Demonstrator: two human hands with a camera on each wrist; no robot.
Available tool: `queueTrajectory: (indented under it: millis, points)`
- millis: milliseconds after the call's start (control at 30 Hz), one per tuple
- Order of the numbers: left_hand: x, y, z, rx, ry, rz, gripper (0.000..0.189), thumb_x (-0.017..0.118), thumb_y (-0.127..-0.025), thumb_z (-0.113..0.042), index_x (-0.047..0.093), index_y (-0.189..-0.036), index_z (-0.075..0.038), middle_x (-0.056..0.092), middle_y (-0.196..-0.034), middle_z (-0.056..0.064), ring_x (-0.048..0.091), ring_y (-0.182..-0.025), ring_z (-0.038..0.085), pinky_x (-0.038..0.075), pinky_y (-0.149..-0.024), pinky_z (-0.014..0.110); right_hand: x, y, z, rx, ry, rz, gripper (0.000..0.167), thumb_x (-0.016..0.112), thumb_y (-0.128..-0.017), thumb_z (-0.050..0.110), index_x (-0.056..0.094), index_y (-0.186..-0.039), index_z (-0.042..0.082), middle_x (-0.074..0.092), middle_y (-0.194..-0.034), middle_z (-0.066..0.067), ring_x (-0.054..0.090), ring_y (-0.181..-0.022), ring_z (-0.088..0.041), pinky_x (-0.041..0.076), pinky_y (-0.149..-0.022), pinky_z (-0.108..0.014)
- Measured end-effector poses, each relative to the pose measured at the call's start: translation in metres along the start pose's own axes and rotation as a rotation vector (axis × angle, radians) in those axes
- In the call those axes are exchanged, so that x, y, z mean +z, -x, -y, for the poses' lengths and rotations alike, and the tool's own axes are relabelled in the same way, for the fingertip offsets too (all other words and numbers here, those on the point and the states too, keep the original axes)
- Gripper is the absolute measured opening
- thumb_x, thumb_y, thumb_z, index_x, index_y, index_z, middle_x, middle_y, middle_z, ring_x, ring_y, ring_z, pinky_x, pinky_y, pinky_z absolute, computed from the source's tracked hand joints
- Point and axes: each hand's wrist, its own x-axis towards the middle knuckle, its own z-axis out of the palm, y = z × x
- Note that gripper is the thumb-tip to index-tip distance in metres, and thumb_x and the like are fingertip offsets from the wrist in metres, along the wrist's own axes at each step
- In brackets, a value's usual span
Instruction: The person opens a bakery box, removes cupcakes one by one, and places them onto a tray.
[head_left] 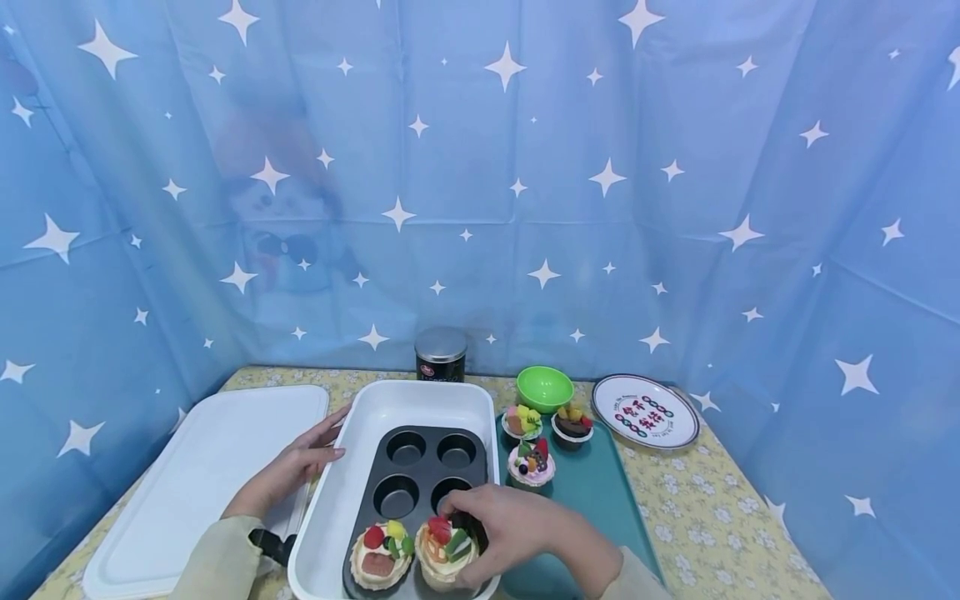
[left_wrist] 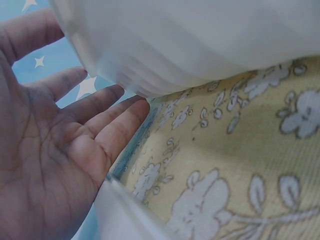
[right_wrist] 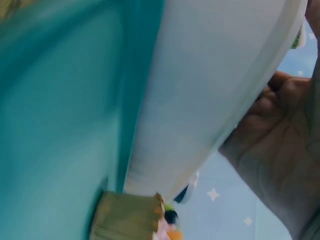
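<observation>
A dark muffin tin [head_left: 426, 473] lies inside a white rectangular basin [head_left: 420, 404]. My right hand [head_left: 517, 529] holds a cream-topped toy cupcake [head_left: 438, 550] by its side, thumb and fingers around it, at the tin's front right cup. Beside it, another fruit-topped cupcake [head_left: 378, 562] sits in the front left cup. My left hand [head_left: 292, 471] is at the basin's left rim with fingers extended; in the left wrist view its palm [left_wrist: 50, 150] shows, fingertips by the basin's outer wall. In the right wrist view the basin's side hides what the right fingers hold.
Right of the basin, a teal tray [head_left: 600, 508] carries a pink-cream cupcake [head_left: 531, 467], a fruit cupcake [head_left: 522, 422] and a chocolate one [head_left: 572, 427]. Behind are a green bowl [head_left: 545, 389], a printed plate [head_left: 652, 392] and a dark tin can [head_left: 441, 358]. A white tray [head_left: 202, 467] lies left.
</observation>
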Motion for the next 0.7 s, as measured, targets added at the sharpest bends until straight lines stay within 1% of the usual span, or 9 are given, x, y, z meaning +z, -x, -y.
queueTrajectory:
  millis: [67,167,300,433,500,533,633,700]
  points:
    - [0.0,0.0,0.001,-0.005,0.004,-0.001,0.075,0.061,-0.097,-0.028,0.022,-0.162,-0.031,0.02,-0.165,0.017,0.021,-0.149,0.042,0.024,-0.115,0.064,-0.003,0.002,0.001,-0.004,-0.015,-0.016,0.052,0.075,-0.087,0.038,0.053,-0.131,0.024,0.059,-0.115,0.015,0.057,-0.098,0.003,0.051,-0.087,-0.02]
    - [-0.001,-0.001,0.002,-0.011,0.001,-0.001,0.075,0.061,-0.097,-0.029,0.023,-0.161,-0.031,0.022,-0.165,0.016,0.023,-0.149,0.042,0.025,-0.115,0.063,-0.012,0.01,0.003,0.005,-0.018,-0.064,0.055,0.077,-0.085,0.04,0.053,-0.132,0.025,0.059,-0.117,0.014,0.058,-0.102,0.001,0.052,-0.089,-0.024]
    - [0.0,-0.003,0.001,-0.018,0.004,-0.012,0.075,0.062,-0.096,-0.03,0.025,-0.16,-0.034,0.024,-0.165,0.013,0.025,-0.149,0.04,0.025,-0.115,0.063,-0.029,0.025,0.005,0.03,-0.02,-0.164,0.055,0.078,-0.085,0.043,0.054,-0.131,0.027,0.061,-0.116,0.014,0.059,-0.102,-0.002,0.054,-0.089,-0.03]
    - [0.0,-0.003,0.001,-0.018,0.01,-0.016,0.075,0.063,-0.095,-0.03,0.025,-0.16,-0.036,0.025,-0.164,0.012,0.026,-0.149,0.039,0.025,-0.116,0.062,-0.048,0.044,0.005,0.041,-0.023,-0.253,0.055,0.081,-0.084,0.04,0.055,-0.131,0.027,0.063,-0.115,0.011,0.061,-0.101,-0.008,0.056,-0.088,-0.035]
    - [-0.001,-0.003,0.001,-0.013,0.004,-0.009,0.075,0.062,-0.096,-0.03,0.024,-0.161,-0.035,0.024,-0.165,0.013,0.025,-0.149,0.039,0.025,-0.116,0.062,-0.058,0.054,0.004,0.072,-0.016,-0.286,0.056,0.082,-0.083,0.038,0.055,-0.131,0.026,0.063,-0.116,0.009,0.062,-0.101,-0.01,0.056,-0.087,-0.038]
    - [-0.001,-0.003,0.001,-0.011,-0.001,-0.007,0.075,0.061,-0.096,-0.029,0.023,-0.161,-0.034,0.024,-0.165,0.013,0.025,-0.149,0.04,0.025,-0.115,0.062,-0.062,0.059,0.003,0.1,-0.007,-0.3,0.058,0.083,-0.082,0.038,0.055,-0.131,0.026,0.063,-0.116,0.008,0.061,-0.101,-0.011,0.056,-0.087,-0.037]
    - [-0.001,-0.002,0.001,-0.01,-0.005,-0.002,0.075,0.061,-0.097,-0.029,0.023,-0.161,-0.033,0.023,-0.165,0.014,0.024,-0.149,0.04,0.025,-0.115,0.062,-0.075,0.075,-0.004,0.206,0.016,-0.332,0.059,0.084,-0.08,0.04,0.056,-0.131,0.023,0.062,-0.116,0.007,0.061,-0.102,-0.012,0.056,-0.086,-0.036]
    - [-0.002,-0.001,0.001,-0.003,-0.004,0.009,0.075,0.06,-0.097,-0.028,0.022,-0.162,-0.032,0.022,-0.165,0.015,0.023,-0.149,0.041,0.023,-0.116,0.063,-0.081,0.085,-0.01,0.27,0.039,-0.346,0.057,0.084,-0.08,0.039,0.058,-0.128,0.022,0.063,-0.114,0.007,0.061,-0.1,-0.013,0.055,-0.085,-0.034]
